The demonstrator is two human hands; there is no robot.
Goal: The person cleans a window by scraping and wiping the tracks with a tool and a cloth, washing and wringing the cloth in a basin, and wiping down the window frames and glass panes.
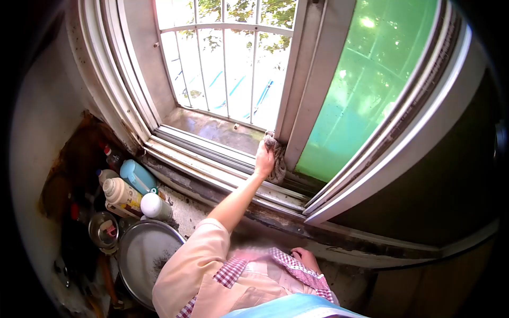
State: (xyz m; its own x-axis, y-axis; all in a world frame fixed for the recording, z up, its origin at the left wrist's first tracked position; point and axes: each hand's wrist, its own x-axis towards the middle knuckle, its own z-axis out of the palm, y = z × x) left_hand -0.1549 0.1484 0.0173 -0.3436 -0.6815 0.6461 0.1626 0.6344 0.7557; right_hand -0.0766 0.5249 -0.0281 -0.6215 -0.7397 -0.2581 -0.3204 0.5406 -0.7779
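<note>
My left hand (264,160) reaches forward to the window and is closed on a dirty grey-brown cloth (277,165). The cloth is bunched at the foot of the window's middle upright frame (303,79), just above the sliding track (212,153), and part of it hangs down beside my fingers. My right hand (306,258) is low, close to my body, by the wall below the sill. Its fingers show only in part, look loosely laid down, and hold nothing that I can see. A checked pink apron edge (230,270) lies across my front.
A green-tinted pane (366,90) fills the right side; white bars (225,69) stand outside the open left side. On the left are a large round metal tray (143,254), a white-lidded jar (155,205), a blue jug (137,176), a cream flask (121,193) and a small metal bowl (104,231).
</note>
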